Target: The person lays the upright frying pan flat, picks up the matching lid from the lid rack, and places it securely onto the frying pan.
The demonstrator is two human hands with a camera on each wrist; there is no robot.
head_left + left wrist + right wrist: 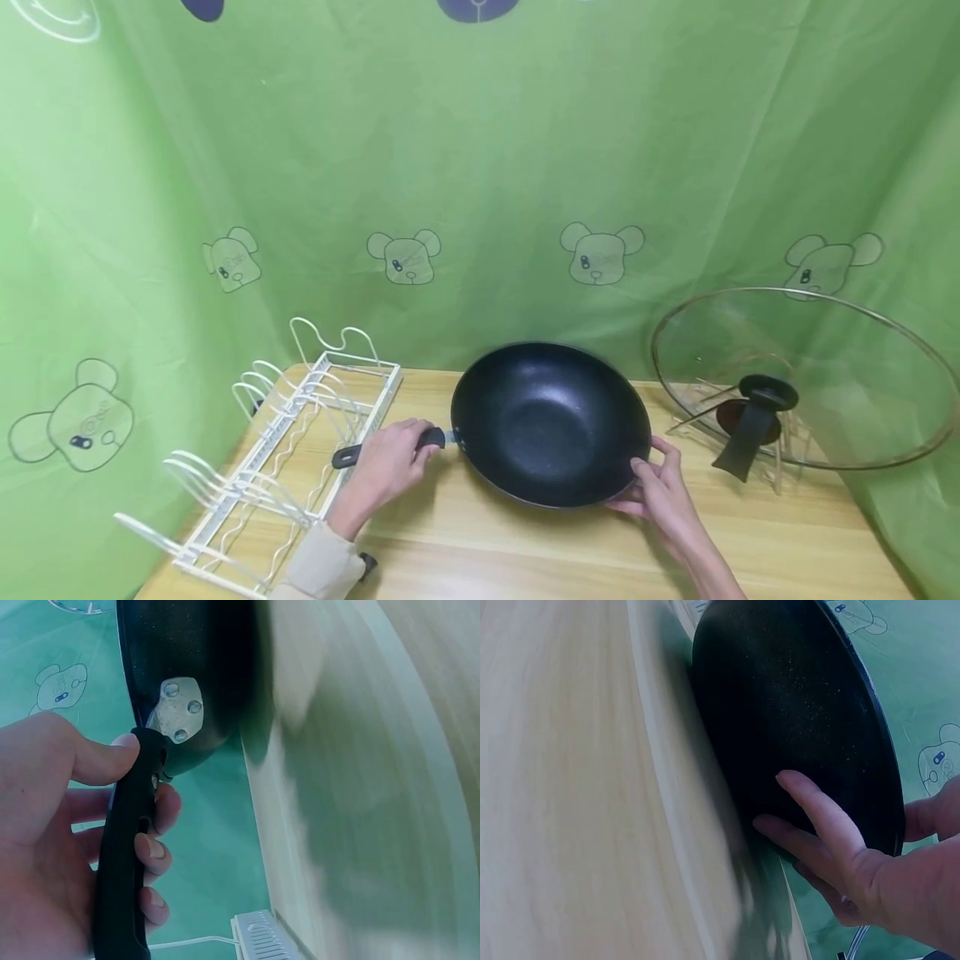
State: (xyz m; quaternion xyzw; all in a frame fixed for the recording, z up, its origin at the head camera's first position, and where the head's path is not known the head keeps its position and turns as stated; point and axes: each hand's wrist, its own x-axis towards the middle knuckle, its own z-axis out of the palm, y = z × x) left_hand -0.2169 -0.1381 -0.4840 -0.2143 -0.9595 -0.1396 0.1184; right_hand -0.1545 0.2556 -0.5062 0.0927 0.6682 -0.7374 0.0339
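Note:
A black wok (551,425) sits between both hands over the wooden table, its hollow facing up and toward the camera. My left hand (392,462) grips its black handle (124,847), fingers curled round it and thumb on top near the riveted metal bracket (182,709). On the opposite side my right hand (660,492) holds the rim, thumb inside it and fingers spread under the outer wall, as the right wrist view shows. A shadow falls on the table beneath the wok in both wrist views.
A white wire rack (247,483) with upright loops stands at the left of the table (480,550). On the right, a large glass lid (870,383) with a black knob leans on a small wooden stand (777,467). Green curtain (495,167) encloses the back and sides.

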